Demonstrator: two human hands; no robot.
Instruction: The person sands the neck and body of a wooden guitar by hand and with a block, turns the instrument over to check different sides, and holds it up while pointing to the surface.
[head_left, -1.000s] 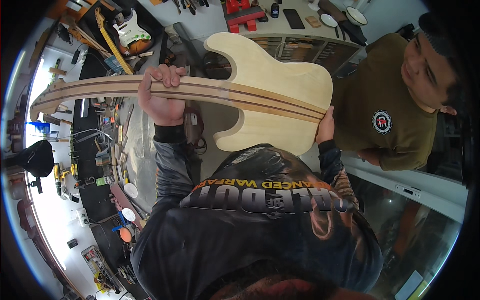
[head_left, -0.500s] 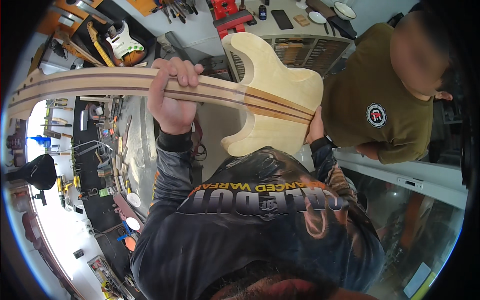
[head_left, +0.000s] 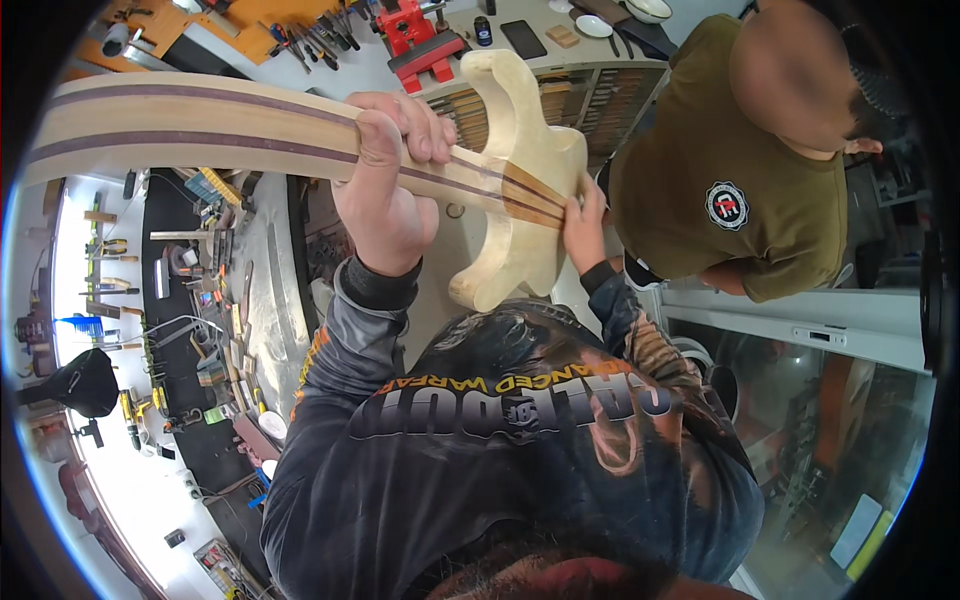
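Fingers of the left hand (head_left: 392, 195) grip the guitar (head_left: 515, 190) round its neck; right hand (head_left: 585, 228) clasps the body's end. Guitar raised at 12 o'clock, neck toward 10. Pale bench (head_left: 585, 53), 1 o'clock: phone (head_left: 523, 40), plate (head_left: 594, 26), bowl (head_left: 648, 10); bowl contents unclear. Cabinet (head_left: 595, 80) beneath: filled slots. Dark bench (head_left: 168, 208), 9 o'clock: scattered tools (head_left: 240, 350).

two purple-brown stripes (head_left: 200, 138) line the pale tan neck (head_left: 220, 115) above a cream guitar body (head_left: 545, 150), amid an olive shirt (head_left: 675, 165) with a black-and-white badge (head_left: 727, 205), a red vise (head_left: 408, 35) and a black top (head_left: 480, 490) lettered in yellow-orange and silver.
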